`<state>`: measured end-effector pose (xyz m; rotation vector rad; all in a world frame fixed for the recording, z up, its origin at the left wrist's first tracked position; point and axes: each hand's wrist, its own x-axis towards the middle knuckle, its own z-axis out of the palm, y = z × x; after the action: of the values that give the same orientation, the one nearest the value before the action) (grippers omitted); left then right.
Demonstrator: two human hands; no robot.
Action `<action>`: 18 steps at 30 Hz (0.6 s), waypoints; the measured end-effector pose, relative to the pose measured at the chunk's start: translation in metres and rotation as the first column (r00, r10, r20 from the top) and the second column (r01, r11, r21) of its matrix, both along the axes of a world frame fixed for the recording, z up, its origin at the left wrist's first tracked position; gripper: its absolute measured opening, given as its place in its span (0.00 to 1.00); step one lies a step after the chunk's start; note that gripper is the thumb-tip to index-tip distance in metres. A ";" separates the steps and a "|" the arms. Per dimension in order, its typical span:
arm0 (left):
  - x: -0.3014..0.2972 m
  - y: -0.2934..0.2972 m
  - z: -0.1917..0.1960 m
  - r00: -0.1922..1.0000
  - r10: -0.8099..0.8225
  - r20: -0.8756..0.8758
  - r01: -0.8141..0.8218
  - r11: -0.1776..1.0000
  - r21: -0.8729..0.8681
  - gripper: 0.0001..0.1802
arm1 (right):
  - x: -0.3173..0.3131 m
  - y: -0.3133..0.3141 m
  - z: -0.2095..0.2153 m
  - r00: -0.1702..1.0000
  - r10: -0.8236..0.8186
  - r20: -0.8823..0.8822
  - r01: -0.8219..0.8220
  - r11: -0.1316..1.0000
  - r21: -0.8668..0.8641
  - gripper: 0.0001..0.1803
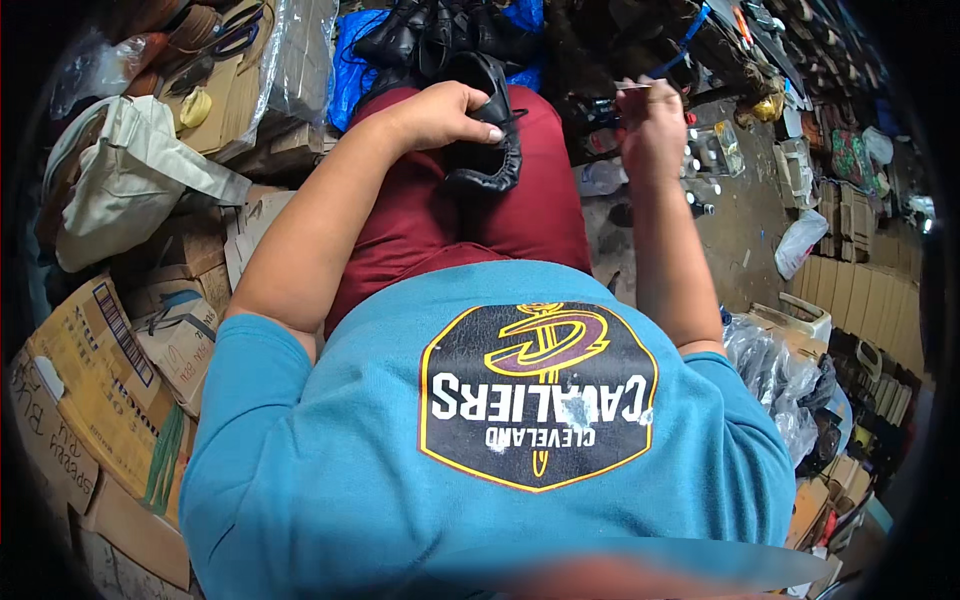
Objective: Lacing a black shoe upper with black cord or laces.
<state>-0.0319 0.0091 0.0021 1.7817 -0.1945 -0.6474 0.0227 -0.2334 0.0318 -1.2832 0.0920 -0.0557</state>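
My left hand [447,113] grips a black leather shoe [482,182] resting on my lap, the thumb pressed inside its opening. The shoe's edge looks gathered or puckered along the right side, and a dark lace or loop sticks out there. Part of the shoe is hidden under my fingers. My right hand [655,128] is raised to the right, apart from the shoe, its fingers closed. Something small and pale brown shows at the fingertips, too blurred to name. Beyond my knees, several black shoes [430,35] lie on a blue plastic sheet [350,50].
Several plastic bottles [703,188] stand on the floor to the right. Cardboard boxes [95,350] and a cream cloth bag [125,175] crowd the left. Clear plastic bags [770,375] lie near my right elbow. Stacked cardboard pieces [855,300] line the far right.
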 end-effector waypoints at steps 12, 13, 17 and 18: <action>-0.004 0.001 0.011 0.985 -0.076 0.156 0.016 0.935 0.353 0.15 | -0.021 -0.146 0.019 0.774 0.463 -0.433 -0.431 -0.116 -0.895 0.10; -0.001 -0.002 0.011 0.981 -0.096 0.167 0.032 0.936 0.351 0.14 | -0.013 -0.208 -0.006 0.871 0.337 -0.357 -0.335 -0.123 -0.934 0.09; -0.005 -0.013 0.008 0.925 -0.179 0.335 -0.056 0.809 0.585 0.13 | -0.018 -0.242 -0.052 0.883 0.318 -0.346 -0.220 -0.371 -0.902 0.09; -0.006 -0.005 0.000 0.965 -0.073 0.252 -0.031 0.922 0.385 0.11 | -0.021 -0.207 -0.048 0.836 0.446 -0.319 -0.244 -0.220 -0.945 0.11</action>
<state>-0.0377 0.0036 0.0017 2.2522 -0.2816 -0.4837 0.0020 -0.4401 -0.0160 -2.9042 -0.6427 0.4009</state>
